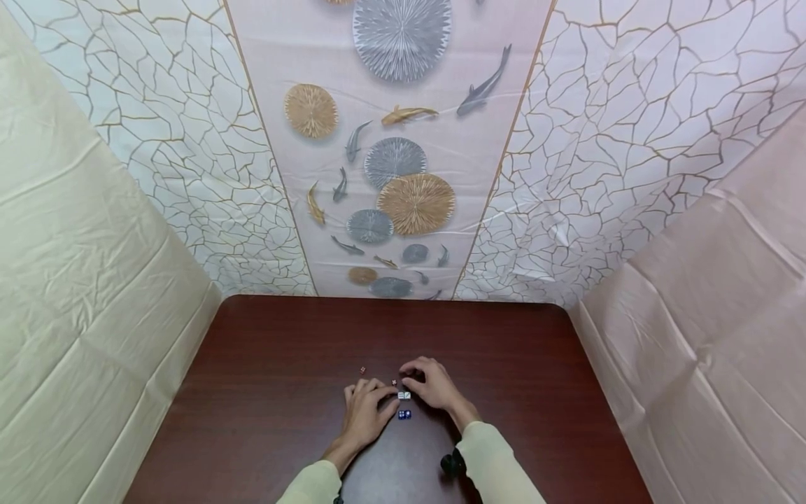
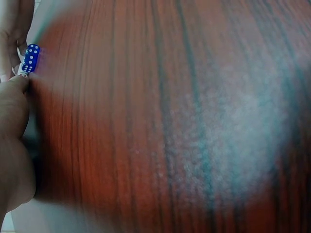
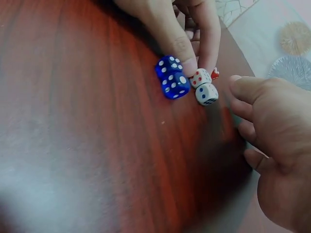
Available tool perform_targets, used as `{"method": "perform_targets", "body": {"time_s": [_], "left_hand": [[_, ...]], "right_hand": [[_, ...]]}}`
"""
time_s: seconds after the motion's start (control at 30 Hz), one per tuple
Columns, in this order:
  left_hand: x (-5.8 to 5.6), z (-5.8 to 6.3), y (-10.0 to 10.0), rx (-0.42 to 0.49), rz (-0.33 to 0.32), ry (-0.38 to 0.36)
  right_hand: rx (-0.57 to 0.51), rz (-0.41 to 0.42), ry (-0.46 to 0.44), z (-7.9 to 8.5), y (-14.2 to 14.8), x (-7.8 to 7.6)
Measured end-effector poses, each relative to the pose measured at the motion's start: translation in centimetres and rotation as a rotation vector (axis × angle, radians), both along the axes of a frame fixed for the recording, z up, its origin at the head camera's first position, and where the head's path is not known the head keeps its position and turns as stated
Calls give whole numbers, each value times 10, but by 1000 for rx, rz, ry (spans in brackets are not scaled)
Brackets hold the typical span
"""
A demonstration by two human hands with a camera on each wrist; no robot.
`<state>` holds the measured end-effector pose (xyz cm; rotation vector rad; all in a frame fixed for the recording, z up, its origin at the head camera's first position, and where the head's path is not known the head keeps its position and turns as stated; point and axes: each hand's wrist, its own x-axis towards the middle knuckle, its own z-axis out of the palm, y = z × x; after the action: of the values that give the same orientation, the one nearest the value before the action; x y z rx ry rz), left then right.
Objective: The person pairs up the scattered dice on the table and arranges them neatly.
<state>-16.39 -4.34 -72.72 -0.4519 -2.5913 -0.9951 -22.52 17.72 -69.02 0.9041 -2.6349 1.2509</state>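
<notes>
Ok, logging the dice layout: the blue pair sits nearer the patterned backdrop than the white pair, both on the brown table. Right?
No: the head view shows the blue pair farther from the patterned backdrop than the white pair, both on the brown table.

White dice (image 3: 205, 90) paired near paired blue dice (image 3: 172, 77), two smaller, apparently red dice (image 1: 394, 382) beyond.

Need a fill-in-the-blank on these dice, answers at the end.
1. The two translucent blue cube dice bear ____ pips.
2. Seen from the person, the two white cube dice lie just beyond the ____ dice.
3. The farther small red cube die lies just beyond the bare ____ hand.
4. The head view shows ____ dice altogether.
Missing words: white; blue; left; six.
</notes>
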Motion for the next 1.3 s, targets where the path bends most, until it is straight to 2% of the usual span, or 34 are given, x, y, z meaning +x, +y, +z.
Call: {"method": "perform_targets", "body": {"time_s": [0.1, 0.2, 0.23, 0.33, 0.63, 0.73, 0.8, 0.9, 0.97, 1.03, 1.1, 1.3], "left_hand": [[-1, 0, 0, 5, -2, -2], [-1, 1, 1, -6, 2, 2], [-1, 1, 1, -11, 3, 5], [0, 3, 1, -27, 8, 7], [1, 6, 1, -32, 9, 1], [1, 5, 0, -33, 8, 2], [0, 4, -1, -34, 9, 2], [0, 4, -1, -34, 9, 9], [0, 3, -1, -35, 10, 20], [-1, 3, -1, -33, 10, 34], [-1, 2, -1, -25, 6, 37], [-1, 2, -1, -18, -1, 9]], "right_hand": [[48, 43, -67, 10, -4, -3], [124, 51, -140, 15, -10, -7], [149, 44, -178, 21, -13, -5], [199, 42, -205, 24, -18, -6], [223, 60, -209, 20, -20, -9], [184, 88, -174, 18, -18, -10], [164, 112, -112, 6, -14, -14], [141, 120, -86, 5, -14, -13], [148, 104, -107, 5, -16, -13], [158, 70, -173, 17, -20, -9], [187, 42, -199, 19, -22, -7], [247, 16, -213, 22, -25, -6]]}}
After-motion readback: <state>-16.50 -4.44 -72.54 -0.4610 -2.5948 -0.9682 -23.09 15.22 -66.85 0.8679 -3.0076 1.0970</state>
